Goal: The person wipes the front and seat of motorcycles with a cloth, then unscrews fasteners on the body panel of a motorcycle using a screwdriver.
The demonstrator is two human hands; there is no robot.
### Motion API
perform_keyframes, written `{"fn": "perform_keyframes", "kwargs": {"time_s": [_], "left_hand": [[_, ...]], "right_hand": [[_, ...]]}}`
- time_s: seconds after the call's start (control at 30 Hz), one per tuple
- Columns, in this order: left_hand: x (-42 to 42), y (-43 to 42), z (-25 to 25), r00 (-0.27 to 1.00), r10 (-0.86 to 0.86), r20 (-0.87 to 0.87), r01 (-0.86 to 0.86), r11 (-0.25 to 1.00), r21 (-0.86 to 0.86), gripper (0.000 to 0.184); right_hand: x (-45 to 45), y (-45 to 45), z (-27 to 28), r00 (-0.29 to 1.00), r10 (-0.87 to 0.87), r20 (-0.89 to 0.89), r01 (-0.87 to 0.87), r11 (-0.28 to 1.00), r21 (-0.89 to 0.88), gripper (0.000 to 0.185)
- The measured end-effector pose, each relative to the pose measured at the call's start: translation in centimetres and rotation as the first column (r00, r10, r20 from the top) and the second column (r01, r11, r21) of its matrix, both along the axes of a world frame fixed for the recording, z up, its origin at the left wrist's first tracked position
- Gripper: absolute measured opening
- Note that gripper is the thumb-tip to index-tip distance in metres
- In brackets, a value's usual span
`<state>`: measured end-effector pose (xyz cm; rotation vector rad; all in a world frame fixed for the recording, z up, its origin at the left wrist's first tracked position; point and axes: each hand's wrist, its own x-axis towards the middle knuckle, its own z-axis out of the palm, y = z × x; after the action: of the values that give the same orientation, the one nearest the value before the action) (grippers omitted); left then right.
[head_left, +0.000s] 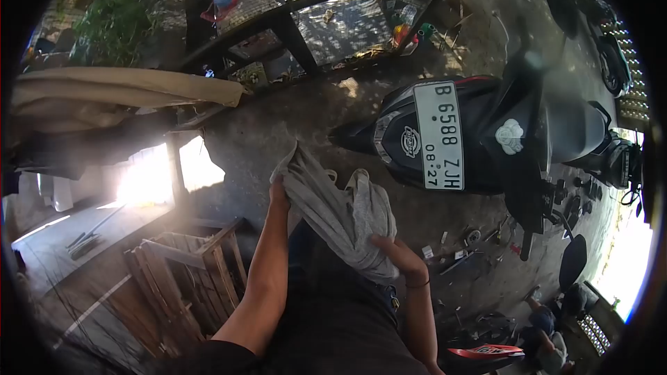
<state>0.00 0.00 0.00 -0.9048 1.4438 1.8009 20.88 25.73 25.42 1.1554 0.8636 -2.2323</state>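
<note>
A crumpled grey cloth (340, 219) hangs between my two hands in front of my body. My left hand (278, 191) is closed on its upper left end. At the lower right of the cloth, my right hand (399, 255) grips the fabric, with the thumb on top and the other fingers partly hidden. A dark band circles my right wrist. Just beyond the cloth stands a black motorcycle (472, 132) with a white number plate (439, 136).
Wooden slatted crates (201, 264) stand at the lower left, below a beige cloth roll (132, 88). Small parts and tools (458, 255) lie on the floor at the right. A person (549, 347) is at the lower right, near a red motorcycle part (486, 352).
</note>
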Motion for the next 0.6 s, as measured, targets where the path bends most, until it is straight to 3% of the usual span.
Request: {"fn": "perform_keyframes", "kwargs": {"time_s": [0.07,0.13,0.2,0.27,0.37,0.4,0.43,0.47,0.53,0.6], "left_hand": [[-3.0,-2.8,0.6,0.996,0.057,-0.072,-0.044,0.986,0.163,0.053],[-0.5,1.5,1.1,0.97,-0.103,-0.219,0.183,0.906,0.381,0.049],[-1.7,1.0,2.3,0.988,-0.093,-0.126,0.136,0.907,0.399,0.047],[-1.6,2.7,1.8,0.958,0.121,0.259,-0.18,0.959,0.219,0.047],[1.5,4.8,-0.5,0.891,-0.168,0.421,0.094,0.977,0.19,0.045],[3.1,3.9,-3.9,0.812,-0.511,0.283,0.461,0.858,0.227,0.05],[4.3,2.7,-7.2,0.597,-0.79,0.138,0.763,0.612,0.208,0.055],[4.8,3.7,-7.8,0.463,-0.864,0.197,0.847,0.497,0.188,0.06],[5.1,6.5,-7.7,0.154,-0.933,0.325,0.96,0.22,0.176,0.069],[4.6,7.5,-8.2,0.06,-0.885,0.462,0.982,0.135,0.13,0.073]], "right_hand": [[0.1,-1.0,-1.1,0.999,-0.033,-0.04,0.032,0.999,-0.024,0.054],[4.6,4.4,0.3,0.993,-0.114,0.036,0.117,0.989,-0.088,0.051],[5.0,4.3,1.7,0.968,-0.235,0.083,0.248,0.942,-0.227,0.047],[5.6,4.3,2.6,0.978,-0.17,0.122,0.196,0.951,-0.239,0.047],[7.2,3.6,1.6,0.969,-0.184,0.167,0.232,0.91,-0.342,0.048],[7.2,3.2,1.2,0.97,-0.193,0.15,0.235,0.904,-0.358,0.048],[7.2,2.9,0.6,0.97,-0.205,0.131,0.24,0.894,-0.378,0.049],[6.8,2.9,-0.3,0.986,-0.161,0.039,0.163,0.902,-0.4,0.052],[6.6,1.1,-2.4,0.95,-0.311,-0.027,0.254,0.821,-0.512,0.053],[5.7,-0.7,-4.1,0.914,-0.401,-0.06,0.291,0.752,-0.592,0.055]]}}
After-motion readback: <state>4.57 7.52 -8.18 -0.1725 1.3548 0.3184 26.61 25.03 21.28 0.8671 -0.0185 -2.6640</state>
